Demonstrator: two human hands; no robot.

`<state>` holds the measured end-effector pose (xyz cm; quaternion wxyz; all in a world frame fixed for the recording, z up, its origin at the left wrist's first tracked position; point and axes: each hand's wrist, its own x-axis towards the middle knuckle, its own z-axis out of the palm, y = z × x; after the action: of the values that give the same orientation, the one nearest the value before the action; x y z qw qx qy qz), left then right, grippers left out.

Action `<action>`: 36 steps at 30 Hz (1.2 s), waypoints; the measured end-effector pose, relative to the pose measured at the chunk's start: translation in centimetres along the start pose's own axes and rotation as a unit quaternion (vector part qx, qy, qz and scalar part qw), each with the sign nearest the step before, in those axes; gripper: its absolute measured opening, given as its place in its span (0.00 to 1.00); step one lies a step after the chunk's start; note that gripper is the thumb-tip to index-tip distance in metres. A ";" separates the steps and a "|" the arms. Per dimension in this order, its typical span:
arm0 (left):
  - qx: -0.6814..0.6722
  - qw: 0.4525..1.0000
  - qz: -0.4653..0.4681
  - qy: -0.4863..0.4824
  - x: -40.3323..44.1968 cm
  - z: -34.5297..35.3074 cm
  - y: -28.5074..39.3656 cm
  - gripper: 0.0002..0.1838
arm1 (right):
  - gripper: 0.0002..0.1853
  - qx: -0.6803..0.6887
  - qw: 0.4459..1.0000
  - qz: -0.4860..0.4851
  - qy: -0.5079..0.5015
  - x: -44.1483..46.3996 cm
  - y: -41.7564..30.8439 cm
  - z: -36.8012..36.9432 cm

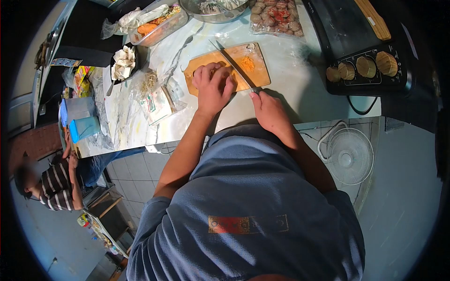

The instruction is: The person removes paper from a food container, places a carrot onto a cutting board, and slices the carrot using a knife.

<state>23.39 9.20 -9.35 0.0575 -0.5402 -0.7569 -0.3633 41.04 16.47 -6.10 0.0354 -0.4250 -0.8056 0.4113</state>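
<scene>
A wooden cutting board [260, 75] lies on the marble-patterned counter [281, 107]. My right hand [269, 111] is closed round the handle of a knife [236, 69], whose blade slants across the board toward the upper left. On the board's left part rests my left hand [213, 88], fingers curled and bent down; whatever lies beneath them is hidden. Small orange shreds [247, 63] sit on the board to the right of the blade.
Behind the board stand a plastic container [161, 35] of food, a metal bowl [213, 18] and a bag of round items [276, 18]. A black oven [370, 84] is at right. Packets [159, 104] lie left. Another person [58, 185] is at far left; a fan [347, 159] stands below.
</scene>
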 end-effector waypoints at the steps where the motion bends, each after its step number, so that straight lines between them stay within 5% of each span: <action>1: 0.000 1.000 0.000 0.000 0.0 0.0 0.0 0.18 | 0.25 0.000 1.000 0.004 -0.001 0.0 -0.1 -0.1; 10: 0.069 0.996 -0.017 -0.059 0.3 -0.3 0.5 0.25 | 0.24 -0.019 1.000 0.010 0.010 0.1 0.2 0.5; 24: 0.039 0.998 0.006 -0.049 0.6 -0.3 1.4 0.12 | 0.24 0.025 0.999 0.018 0.010 -0.1 0.8 -0.5; 36: 0.056 0.996 0.028 -0.067 0.4 -0.3 1.5 0.12 | 0.26 0.029 0.999 0.032 0.024 -0.4 1.1 -0.9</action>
<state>24.41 9.56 -8.16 0.0469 -0.5806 -0.7625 -0.2817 42.37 17.06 -6.10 0.0539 -0.4586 -0.7783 0.4254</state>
